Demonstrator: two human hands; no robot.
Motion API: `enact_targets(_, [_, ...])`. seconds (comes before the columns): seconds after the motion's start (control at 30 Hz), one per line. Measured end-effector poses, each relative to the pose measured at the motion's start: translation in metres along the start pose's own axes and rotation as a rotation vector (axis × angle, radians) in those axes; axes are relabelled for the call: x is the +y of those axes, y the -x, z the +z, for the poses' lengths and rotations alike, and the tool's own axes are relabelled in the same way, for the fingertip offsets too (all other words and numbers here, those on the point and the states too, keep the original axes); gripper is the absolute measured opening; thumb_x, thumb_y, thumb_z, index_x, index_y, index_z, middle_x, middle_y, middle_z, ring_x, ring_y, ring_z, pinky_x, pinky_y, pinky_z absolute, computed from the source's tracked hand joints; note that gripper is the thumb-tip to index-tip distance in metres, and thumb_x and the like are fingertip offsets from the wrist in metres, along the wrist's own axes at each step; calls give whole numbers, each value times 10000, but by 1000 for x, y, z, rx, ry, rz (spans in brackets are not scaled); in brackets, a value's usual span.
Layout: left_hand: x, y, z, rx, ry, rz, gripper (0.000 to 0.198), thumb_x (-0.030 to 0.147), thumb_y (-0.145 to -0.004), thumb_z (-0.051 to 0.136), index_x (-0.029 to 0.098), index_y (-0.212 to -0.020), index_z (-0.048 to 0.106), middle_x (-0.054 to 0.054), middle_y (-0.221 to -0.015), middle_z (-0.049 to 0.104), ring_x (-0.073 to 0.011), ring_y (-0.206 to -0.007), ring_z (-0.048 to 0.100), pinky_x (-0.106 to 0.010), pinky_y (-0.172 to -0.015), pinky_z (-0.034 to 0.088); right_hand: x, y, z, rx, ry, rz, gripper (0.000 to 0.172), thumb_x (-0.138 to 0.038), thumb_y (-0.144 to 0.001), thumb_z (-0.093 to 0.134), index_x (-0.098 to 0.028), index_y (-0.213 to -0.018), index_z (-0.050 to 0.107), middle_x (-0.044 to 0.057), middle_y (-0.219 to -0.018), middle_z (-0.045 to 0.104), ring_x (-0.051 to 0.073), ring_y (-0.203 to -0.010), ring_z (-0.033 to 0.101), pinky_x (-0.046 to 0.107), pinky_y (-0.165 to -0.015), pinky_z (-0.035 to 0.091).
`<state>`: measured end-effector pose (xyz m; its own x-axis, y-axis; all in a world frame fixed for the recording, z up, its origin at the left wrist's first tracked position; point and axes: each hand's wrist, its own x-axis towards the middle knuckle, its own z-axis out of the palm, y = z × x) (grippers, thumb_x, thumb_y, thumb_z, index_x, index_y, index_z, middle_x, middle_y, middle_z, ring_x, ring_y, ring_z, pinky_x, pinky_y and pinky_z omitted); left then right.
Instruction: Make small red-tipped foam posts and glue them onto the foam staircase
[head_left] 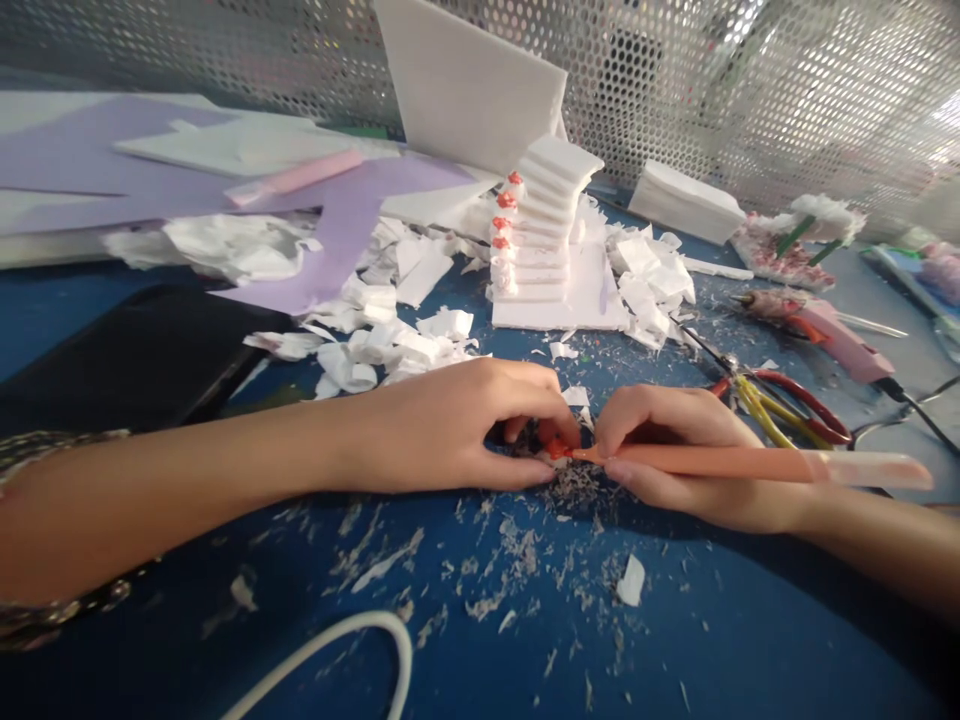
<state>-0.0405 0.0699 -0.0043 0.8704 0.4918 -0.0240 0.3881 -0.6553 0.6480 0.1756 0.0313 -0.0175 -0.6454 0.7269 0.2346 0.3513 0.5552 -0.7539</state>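
My left hand (517,425) is closed around a small red and white piece (556,450), gripped between thumb and fingers low over the blue table. Between the thumb and fingers of my right hand (660,440) is an orange marker (720,463); its tip meets the red part of the piece and its pale end points right. Fine grey shavings (577,485) lie under and around both hands. Behind them stands a stepped white foam model (544,230) on a white base, with several red-topped bits along its left edge.
White scraps (405,345) surround the model. Purple paper (341,235) and a pink marker (300,178) lie back left, beyond a black flat object (142,355). Scissors (787,405) and a pink glue gun (832,335) are at the right. A white cable (375,620) curves in front.
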Motion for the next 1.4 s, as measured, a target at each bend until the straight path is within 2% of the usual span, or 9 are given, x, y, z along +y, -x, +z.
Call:
enact_targets(0.27, [1,0,-2,12,51,-88,153,271,-806,548,178,-908,613,-4,-833,586,-82,-630,489,-188,-595,408,0,2,-2,58,16,70,51,-201,-800,552,-159,-771,545,-5,-694,573,64,-591,511,184,-533,410])
enact_targets(0.43, [1,1,0,19,57,-52,114,254,-800,533,173,-857,590,4,-837,563,-79,-649,483,-194,-612,401,-2,3,-11,93,64,101,105,-263,-817,550,-163,-789,542,-7,-678,572,66,-575,499,179,-513,399])
enact_targets(0.6, [8,2,-5,17,97,-87,144,285,-794,523,160,-845,574,-19,-871,549,-88,-660,501,-221,-644,429,4,3,-28,-11,563,5,115,-223,-860,484,-157,-931,546,35,-829,587,99,-700,542,214,-616,421])
enact_targets(0.73, [15,2,-10,47,152,-116,162,305,-790,528,161,-863,550,-27,-838,572,-108,-679,522,-243,-658,445,6,2,-40,-187,1048,-7,398,-46,-777,456,-177,-1153,476,71,-941,566,154,-754,558,244,-581,398])
enact_targets(0.9, [11,2,-10,75,167,-79,242,294,-821,511,184,-1031,556,-43,-880,587,-125,-743,545,-263,-697,460,-11,9,-82,-1,1114,198,185,-265,-877,427,-213,-1004,551,56,-846,616,144,-673,551,248,-529,331])
enact_targets(1.0, [8,1,-8,109,134,-42,191,306,-836,499,197,-953,604,-41,-915,564,-121,-762,543,-268,-722,459,-16,19,-121,54,1121,394,198,-341,-851,470,-190,-762,563,63,-708,612,121,-551,481,269,-500,275])
enact_targets(1.1, [8,0,-7,118,158,-64,181,305,-830,510,192,-925,615,-38,-924,541,-120,-772,546,-269,-733,470,-13,21,-146,97,1058,379,236,-318,-844,468,-172,-674,542,63,-618,581,109,-540,463,277,-518,273])
enact_targets(1.23, [13,0,-10,112,154,-75,187,295,-832,513,173,-936,610,-51,-944,534,-121,-787,552,-270,-755,475,-4,-13,-145,24,989,255,231,-251,-841,413,-168,-745,606,22,-628,587,69,-563,469,248,-561,298])
enact_targets(1.4, [14,3,-7,101,18,5,161,258,-847,497,178,-942,600,-55,-936,553,-131,-829,551,-273,-770,461,6,-98,-127,46,933,132,155,-198,-788,486,-133,-781,627,6,-694,615,63,-610,495,205,-583,329])
